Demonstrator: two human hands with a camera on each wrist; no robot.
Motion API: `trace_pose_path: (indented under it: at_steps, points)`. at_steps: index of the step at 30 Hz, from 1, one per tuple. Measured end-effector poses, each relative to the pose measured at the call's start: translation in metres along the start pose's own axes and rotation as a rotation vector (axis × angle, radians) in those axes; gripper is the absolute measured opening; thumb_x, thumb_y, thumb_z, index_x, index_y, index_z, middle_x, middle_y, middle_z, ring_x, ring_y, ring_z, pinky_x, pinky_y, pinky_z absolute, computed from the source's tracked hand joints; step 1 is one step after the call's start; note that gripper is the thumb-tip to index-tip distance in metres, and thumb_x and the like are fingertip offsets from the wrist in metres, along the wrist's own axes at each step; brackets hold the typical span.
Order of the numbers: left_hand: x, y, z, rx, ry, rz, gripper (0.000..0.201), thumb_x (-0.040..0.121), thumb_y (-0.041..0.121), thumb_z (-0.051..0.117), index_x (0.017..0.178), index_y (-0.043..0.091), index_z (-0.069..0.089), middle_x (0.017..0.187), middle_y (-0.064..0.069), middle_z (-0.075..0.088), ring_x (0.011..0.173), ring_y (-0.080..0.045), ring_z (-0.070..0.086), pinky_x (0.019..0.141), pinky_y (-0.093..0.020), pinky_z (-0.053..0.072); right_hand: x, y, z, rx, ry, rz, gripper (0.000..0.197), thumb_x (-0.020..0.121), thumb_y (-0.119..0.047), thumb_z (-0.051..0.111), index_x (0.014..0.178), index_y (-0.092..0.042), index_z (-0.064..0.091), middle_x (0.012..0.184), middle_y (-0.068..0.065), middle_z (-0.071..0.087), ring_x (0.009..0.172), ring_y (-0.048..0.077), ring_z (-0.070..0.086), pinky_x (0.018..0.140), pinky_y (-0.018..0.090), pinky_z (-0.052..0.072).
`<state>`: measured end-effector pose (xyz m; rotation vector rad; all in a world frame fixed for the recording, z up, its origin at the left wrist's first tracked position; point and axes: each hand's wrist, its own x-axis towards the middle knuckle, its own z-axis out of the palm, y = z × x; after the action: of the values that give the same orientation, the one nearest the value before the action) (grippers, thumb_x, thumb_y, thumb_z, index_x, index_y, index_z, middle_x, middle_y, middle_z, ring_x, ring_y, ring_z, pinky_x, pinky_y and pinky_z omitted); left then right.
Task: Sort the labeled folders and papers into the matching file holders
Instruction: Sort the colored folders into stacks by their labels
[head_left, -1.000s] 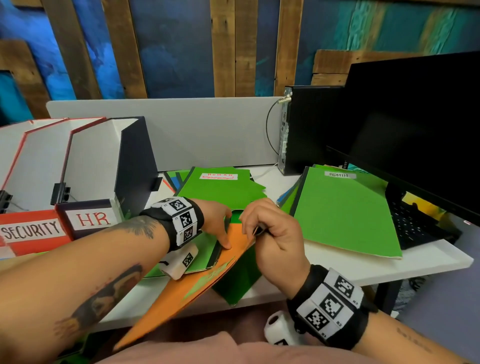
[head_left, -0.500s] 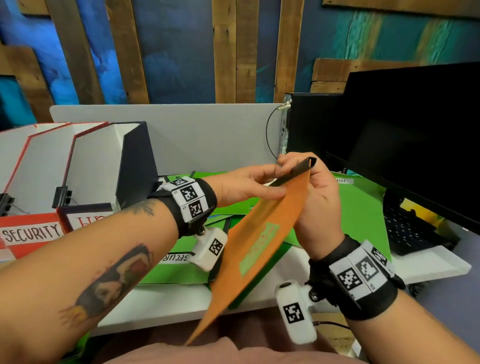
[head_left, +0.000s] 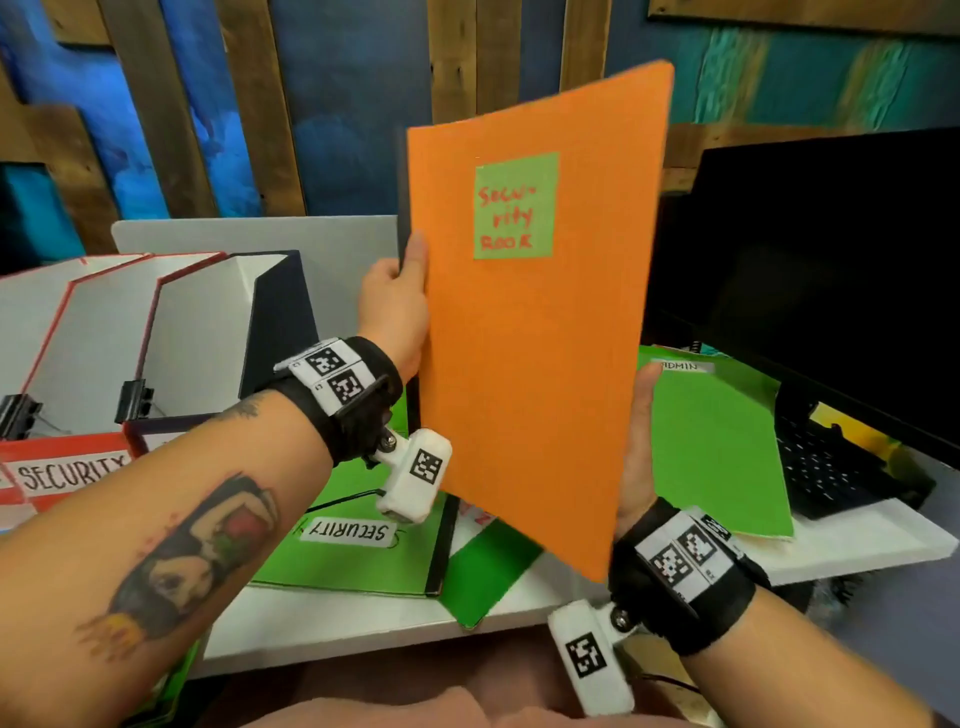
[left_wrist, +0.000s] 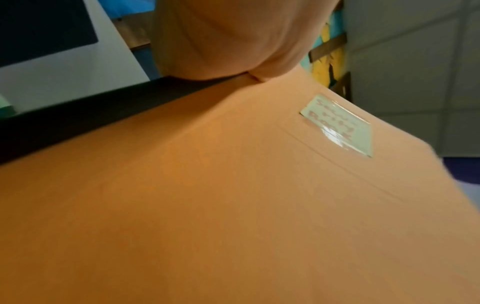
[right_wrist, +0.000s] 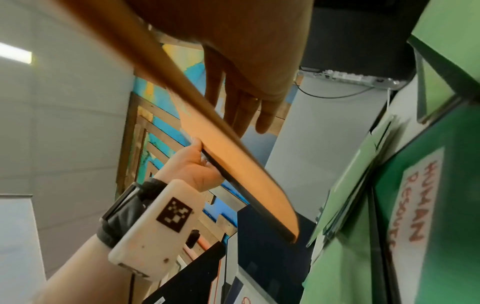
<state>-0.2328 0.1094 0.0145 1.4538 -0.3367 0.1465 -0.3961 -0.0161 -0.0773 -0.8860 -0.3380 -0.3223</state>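
Worktop (head_left: 363, 623): green folders, SECURITY holder (head_left: 62, 473) at left.
Folder (head_left: 524, 322): orange, upright above worktop.
Left hand (head_left: 395, 312): pinches its spine.
Right hand (head_left: 636, 447): fingers straight behind it, seen only in right-wrist view.

Blue-teal painted wall (head_left: 337, 104) with wooden planks (head_left: 156, 104) behind a white desk (head_left: 857, 545).

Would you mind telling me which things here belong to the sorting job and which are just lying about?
Belonging to the job:
- orange folder, held up by left hand and right hand
- SECURITY file holder
- green SECURITY folder
- green ADMIN folder

Just lying about:
- monitor
- keyboard
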Motion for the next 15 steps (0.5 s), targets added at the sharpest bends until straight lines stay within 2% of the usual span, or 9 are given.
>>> trace_pose_path:
  at_steps: [2,3,4,6,9,11,13,15]
  points:
    - [0.007,-0.006,-0.013,-0.012,0.097,-0.033,0.053,0.099,0.06,0.047,0.113,0.011,0.06,0.108,-0.011,0.071,0.098,-0.026,0.07,0.09,-0.047,0.057,0.004,0.004,0.001,0.036,-0.102,0.049,0.073,0.089,-0.072,0.038,0.135,-0.023,0.065,0.133,0.007,0.067,0.123,0.023,0.063,0.109,0.047,0.047]
    - [0.01,-0.009,-0.02,-0.023,0.14,-0.048,0.047,0.1,0.056,0.047,0.113,0.013,0.06,0.108,-0.01,0.071,0.098,-0.025,0.07,0.09,-0.047,0.058,0.006,0.006,0.002,0.008,-0.127,0.088,0.07,0.091,-0.07,0.042,0.136,-0.022,0.064,0.135,0.008,0.065,0.125,0.025,0.061,0.109,0.047,0.046]
    - [0.013,-0.012,-0.029,-0.025,0.183,-0.06,0.041,0.101,0.053,0.047,0.112,0.016,0.059,0.108,-0.008,0.07,0.097,-0.023,0.07,0.09,-0.047,0.058,0.008,0.009,0.004,-0.063,-0.119,0.119,0.065,0.087,-0.069,0.055,0.131,-0.022,0.068,0.129,0.008,0.068,0.119,0.026,0.064,0.106,0.047,0.049]
    - [0.021,-0.017,-0.049,-0.004,0.277,-0.062,0.032,0.1,0.05,0.05,0.111,0.021,0.059,0.107,-0.005,0.069,0.097,-0.021,0.069,0.09,-0.047,0.057,0.013,0.015,0.004,-0.151,-0.088,0.135,0.062,0.075,-0.059,0.079,0.12,-0.016,0.072,0.116,0.01,0.072,0.107,0.028,0.067,0.097,0.048,0.054]
    - [0.027,-0.02,-0.084,0.014,0.395,-0.07,0.027,0.101,0.046,0.05,0.114,0.024,0.058,0.108,-0.002,0.068,0.098,-0.02,0.068,0.093,-0.047,0.056,0.023,0.019,0.007,-0.215,-0.138,0.275,0.072,0.065,-0.038,0.089,0.127,-0.01,0.065,0.123,0.015,0.069,0.109,0.033,0.067,0.097,0.053,0.054]
    - [0.029,-0.017,-0.11,0.013,0.449,-0.08,0.024,0.101,0.042,0.049,0.115,0.023,0.055,0.111,-0.002,0.068,0.1,-0.021,0.067,0.094,-0.046,0.054,0.036,0.029,0.01,-0.409,-0.058,0.356,0.064,0.069,-0.023,0.086,0.127,-0.011,0.062,0.126,0.016,0.069,0.112,0.036,0.068,0.1,0.058,0.051]
    - [0.032,-0.014,-0.135,0.014,0.489,-0.094,0.024,0.094,0.039,0.052,0.111,0.023,0.056,0.109,-0.003,0.068,0.098,-0.023,0.068,0.093,-0.045,0.056,0.05,0.044,0.02,-0.586,0.028,0.361,0.041,0.085,-0.005,0.074,0.124,-0.01,0.06,0.124,0.016,0.07,0.11,0.036,0.068,0.101,0.058,0.051]
    - [0.033,-0.007,-0.162,-0.058,0.517,-0.099,0.018,0.088,0.029,0.053,0.104,0.021,0.056,0.099,-0.003,0.067,0.088,-0.021,0.066,0.08,-0.032,0.06,0.063,0.061,0.033,-0.676,0.047,0.389,0.034,0.092,0.004,0.065,0.122,-0.011,0.06,0.122,0.014,0.071,0.108,0.034,0.069,0.099,0.055,0.052]
